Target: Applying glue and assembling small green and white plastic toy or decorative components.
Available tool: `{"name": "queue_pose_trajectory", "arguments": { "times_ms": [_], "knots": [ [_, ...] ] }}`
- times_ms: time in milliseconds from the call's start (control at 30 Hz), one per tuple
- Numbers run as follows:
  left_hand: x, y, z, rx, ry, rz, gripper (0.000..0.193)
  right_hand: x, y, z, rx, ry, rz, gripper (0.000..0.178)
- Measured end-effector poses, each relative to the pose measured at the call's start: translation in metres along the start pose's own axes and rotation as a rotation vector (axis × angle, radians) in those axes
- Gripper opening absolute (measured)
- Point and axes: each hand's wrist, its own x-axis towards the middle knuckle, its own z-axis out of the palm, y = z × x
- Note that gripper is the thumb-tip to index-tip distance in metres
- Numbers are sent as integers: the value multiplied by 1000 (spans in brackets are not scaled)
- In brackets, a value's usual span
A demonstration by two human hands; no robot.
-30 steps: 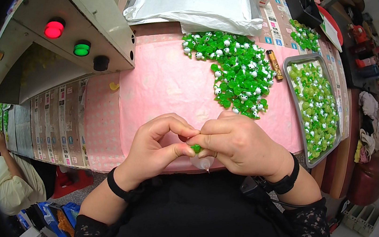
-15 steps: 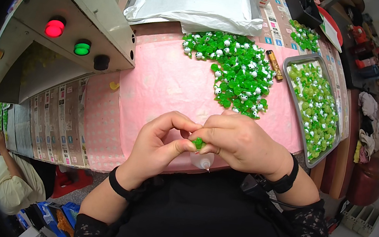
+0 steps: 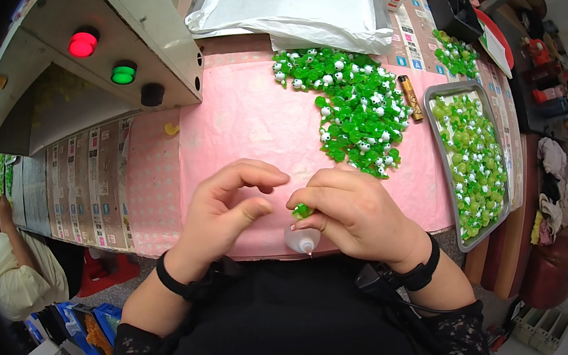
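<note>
Between the thumb and fingers of my right hand (image 3: 354, 211) is a small green figurine (image 3: 302, 210), partly covered by the fingertips. My left hand (image 3: 228, 202) is just to its left, thumb and fingers apart, with nothing between them. Below the right hand a clear squeeze bottle with a thin tip (image 3: 302, 240) lies near the table's front edge. Beyond the hands, a heap of green and white figurines (image 3: 362, 116) spreads over the pink sheet (image 3: 249, 116).
At the right is a metal tray (image 3: 434, 97) of similar pieces, beside a brown-gold tube (image 3: 411, 97). A paper-lined tray (image 3: 283, 7) sits at the back. A metal machine (image 3: 134, 10) with red and green lights stands left. Another person (image 3: 24, 273) is at far left.
My left hand has let go of the figurine and drawn back to the left, its fingers spreading. The right hand keeps the figurine in nearly the same place.
</note>
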Motion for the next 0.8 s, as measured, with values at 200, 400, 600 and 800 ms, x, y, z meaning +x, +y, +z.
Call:
{"name": "queue_pose_trajectory", "arguments": {
  "times_ms": [200,400,600,800],
  "knots": [
    [3,33,-53,612,123,39,27,-8,4,-2,31,50,37,22],
    [9,51,-95,1091,280,-25,33,-15,10,-2,8,109,61,22],
    [17,27,-122,1122,241,-115,35,-18,8,-3,2,128,43,23],
    [23,31,-110,1222,227,-4,31,-22,8,-4,-35,146,53,23]
  ]
}}
